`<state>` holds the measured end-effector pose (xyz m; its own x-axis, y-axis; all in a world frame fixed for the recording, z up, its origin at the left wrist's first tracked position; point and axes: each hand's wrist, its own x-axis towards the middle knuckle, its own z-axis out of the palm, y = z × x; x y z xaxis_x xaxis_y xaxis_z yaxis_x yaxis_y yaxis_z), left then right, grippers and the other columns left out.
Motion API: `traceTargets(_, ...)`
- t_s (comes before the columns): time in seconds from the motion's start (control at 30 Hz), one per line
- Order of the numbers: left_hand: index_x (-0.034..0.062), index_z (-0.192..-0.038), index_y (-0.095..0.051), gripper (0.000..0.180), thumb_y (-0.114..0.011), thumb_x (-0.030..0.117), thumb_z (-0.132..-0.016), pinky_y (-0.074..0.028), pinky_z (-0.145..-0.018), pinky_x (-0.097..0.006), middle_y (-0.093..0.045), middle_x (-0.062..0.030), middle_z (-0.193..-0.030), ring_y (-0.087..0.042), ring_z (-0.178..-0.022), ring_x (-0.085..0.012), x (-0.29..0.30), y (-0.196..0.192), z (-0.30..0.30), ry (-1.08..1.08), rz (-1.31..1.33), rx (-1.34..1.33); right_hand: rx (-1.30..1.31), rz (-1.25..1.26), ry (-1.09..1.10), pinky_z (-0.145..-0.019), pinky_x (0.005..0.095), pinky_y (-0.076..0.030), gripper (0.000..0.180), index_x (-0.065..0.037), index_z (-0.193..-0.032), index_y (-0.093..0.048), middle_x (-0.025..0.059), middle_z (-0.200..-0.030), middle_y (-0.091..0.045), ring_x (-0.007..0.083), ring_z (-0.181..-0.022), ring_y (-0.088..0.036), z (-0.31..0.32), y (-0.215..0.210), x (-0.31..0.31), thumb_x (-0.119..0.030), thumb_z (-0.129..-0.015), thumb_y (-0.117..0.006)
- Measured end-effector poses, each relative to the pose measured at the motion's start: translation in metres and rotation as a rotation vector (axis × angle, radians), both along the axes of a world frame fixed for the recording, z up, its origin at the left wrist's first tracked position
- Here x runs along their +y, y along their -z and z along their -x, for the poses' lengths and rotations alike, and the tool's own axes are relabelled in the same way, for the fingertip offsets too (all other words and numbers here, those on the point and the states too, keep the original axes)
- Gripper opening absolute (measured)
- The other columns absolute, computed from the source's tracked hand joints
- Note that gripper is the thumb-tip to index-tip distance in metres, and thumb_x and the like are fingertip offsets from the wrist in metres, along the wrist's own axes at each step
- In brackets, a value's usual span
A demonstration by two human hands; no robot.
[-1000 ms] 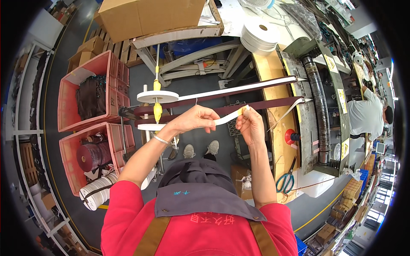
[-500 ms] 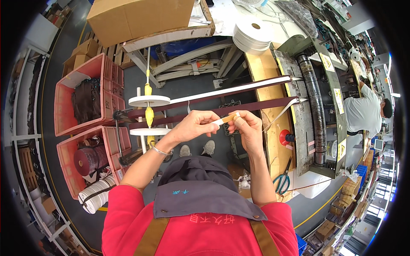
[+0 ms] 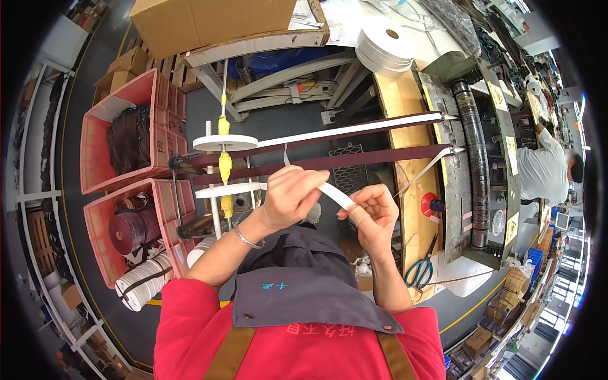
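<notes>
A short length of white tape (image 3: 337, 196) stretches between my hands in front of my apron. My left hand (image 3: 288, 199) is closed round its upper left end. At the lower right end, my right hand (image 3: 375, 215) pinches it between thumb and fingers, where a tan patch shows; I cannot make out whether that is tape or a finger covering. Beyond my hands, two maroon bands (image 3: 380, 155) run across to the machine, white tape lying along the far one. White tape reels (image 3: 225, 143) sit on a yellow-wrapped rod (image 3: 224, 166) to the left.
The roller machine (image 3: 470, 164) stands at right, beside a wooden board (image 3: 411, 136) carrying scissors (image 3: 419, 271) and a red spool (image 3: 430, 206). Pink crates (image 3: 120, 161) stand at left. A cardboard box (image 3: 209, 25) and a stack of white rolls (image 3: 387, 47) are at the back. Another person (image 3: 544, 168) works far right.
My hands have moved apart, and more white tape shows between them. My left hand is turned more knuckles-up, while my right has lowered slightly. The view has shifted a little.
</notes>
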<state>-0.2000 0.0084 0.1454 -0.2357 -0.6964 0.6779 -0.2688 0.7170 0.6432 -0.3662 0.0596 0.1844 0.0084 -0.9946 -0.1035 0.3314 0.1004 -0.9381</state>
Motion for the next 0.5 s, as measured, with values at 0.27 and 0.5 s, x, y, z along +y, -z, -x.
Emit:
traceTargets(0.27,0.0000,-0.087,-0.059,0.015,-0.055,-0.002,-0.072,-0.041,-0.063,-0.023,-0.054,-0.0018,-0.079,-0.050,-0.071,-0.0080,-0.003,-0.001,-0.027,0.386,-0.906,0.176,0.206,0.071,0.057,-0.062,0.0190,-0.042,0.022,0.000,-0.092,-0.044,0.0059,-0.078,-0.054,0.0074,-0.068,-0.052,0.005,0.016,0.003,0.012,-0.074,-0.050)
traceTargets(0.5,-0.0012,-0.084,-0.058,0.015,-0.060,0.006,-0.071,-0.036,-0.060,-0.017,-0.053,0.0000,-0.077,-0.047,-0.068,-0.0041,-0.001,-0.005,-0.042,0.685,-1.233,0.462,0.011,0.003,0.039,-0.063,0.0218,-0.046,0.020,-0.002,-0.092,-0.045,0.0073,-0.078,-0.054,0.0095,-0.065,-0.054,0.007,0.027,-0.005,0.009,-0.076,-0.050)
